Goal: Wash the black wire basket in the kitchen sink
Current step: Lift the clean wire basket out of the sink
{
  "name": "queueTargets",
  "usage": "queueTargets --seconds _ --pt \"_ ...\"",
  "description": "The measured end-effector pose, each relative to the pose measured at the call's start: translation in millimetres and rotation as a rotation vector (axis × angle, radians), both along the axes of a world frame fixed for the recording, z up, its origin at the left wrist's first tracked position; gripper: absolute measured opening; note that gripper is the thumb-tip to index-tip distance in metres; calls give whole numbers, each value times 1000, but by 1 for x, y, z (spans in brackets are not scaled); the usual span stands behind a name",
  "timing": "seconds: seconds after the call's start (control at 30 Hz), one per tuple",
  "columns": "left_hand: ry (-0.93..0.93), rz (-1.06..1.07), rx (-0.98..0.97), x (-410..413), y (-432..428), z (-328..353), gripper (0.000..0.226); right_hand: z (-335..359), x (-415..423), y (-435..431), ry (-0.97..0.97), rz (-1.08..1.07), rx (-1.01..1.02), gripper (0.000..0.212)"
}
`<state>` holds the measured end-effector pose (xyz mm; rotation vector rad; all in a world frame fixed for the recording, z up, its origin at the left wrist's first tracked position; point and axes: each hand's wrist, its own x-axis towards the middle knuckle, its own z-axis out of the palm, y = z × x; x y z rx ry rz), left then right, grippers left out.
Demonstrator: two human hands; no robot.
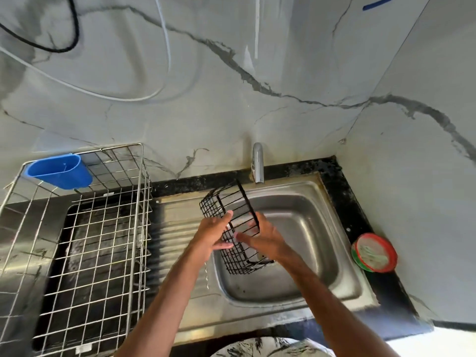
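While the black wire basket (219, 202) hangs tilted in the air over the left side of the steel sink (309, 228), both hands are on it. Its open rim faces up and to the right, towards the tap (258, 163), and its lower end dips down into the bowl without my being able to say that it touches the metal.

The left hand (212, 234) takes it from the draining-board side: the thumb lies up against the mesh and the fingers reach under the wires, so the basket sits pinched between them. The right hand (266, 238) comes in from the bowl side, thumb raised by the end of the thick rim bar and fingers laid across the mesh towards the other hand. It seems to grip there too, though the blur makes the fingers hard to read. The two hands are close, their fingertips nearly meeting on the wire.

The ribbed draining board (175, 228) runs left of the bowl. Beyond it stands a big silver wire rack (103, 240) on the table (355, 202), with a blue plastic cup (60, 171) hooked on its far left corner. To the right of the sink, on the dark table edge, sits a round tub with a red and green rim (374, 252). Behind everything rises a grey marbled wall (283, 60), with a black cable (74, 27) and a white hose (103, 92) looping across its upper left part.
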<state>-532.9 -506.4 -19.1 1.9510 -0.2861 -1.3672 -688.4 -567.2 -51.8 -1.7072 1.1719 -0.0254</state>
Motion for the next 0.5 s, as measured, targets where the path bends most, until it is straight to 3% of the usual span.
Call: queueTargets --seconds 0.07,0.13,0.37,0.5 --pt "-8 -65 -34 -5 7 13 36 2 0 12 143 14 -91 135" --pt "-32 -162 -93 -10 13 25 30 6 -1 19 175 -19 -115 148" --pt "-153 -387 -306 -5 31 59 47 43 2 12 197 -43 -142 149" --pt "-185 -444 -423 7 48 72 44 58 13 20 177 -48 -229 149"
